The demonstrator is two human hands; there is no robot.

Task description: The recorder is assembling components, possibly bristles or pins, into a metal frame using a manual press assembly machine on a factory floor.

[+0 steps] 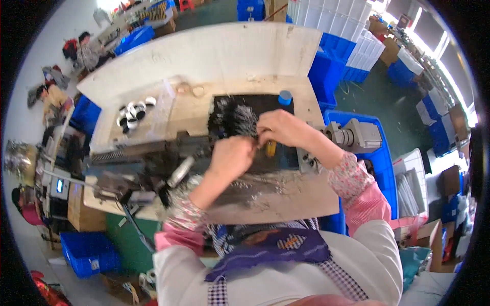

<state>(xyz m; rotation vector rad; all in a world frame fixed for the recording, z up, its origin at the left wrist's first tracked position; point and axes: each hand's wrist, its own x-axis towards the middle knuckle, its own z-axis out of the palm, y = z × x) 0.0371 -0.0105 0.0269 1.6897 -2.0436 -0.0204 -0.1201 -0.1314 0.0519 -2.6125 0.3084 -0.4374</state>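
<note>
Patterned sleeve cuffs (190,213) sit closest, both forearms reaching up over the wooden tabletop (286,200). Farthest left, black-and-white rings (133,113) lie in a clear tray, within arm's reach. Next comes the dark bench machine (153,158). The left hand (232,155) is curled shut just beside the right hand (282,127), whose fingers pinch small metal pieces (240,118) heaped on a black mat. What the left grips is hidden. A yellow part (270,148) stands below the right hand, and a grey motor (354,135) juts out at the right.
</note>
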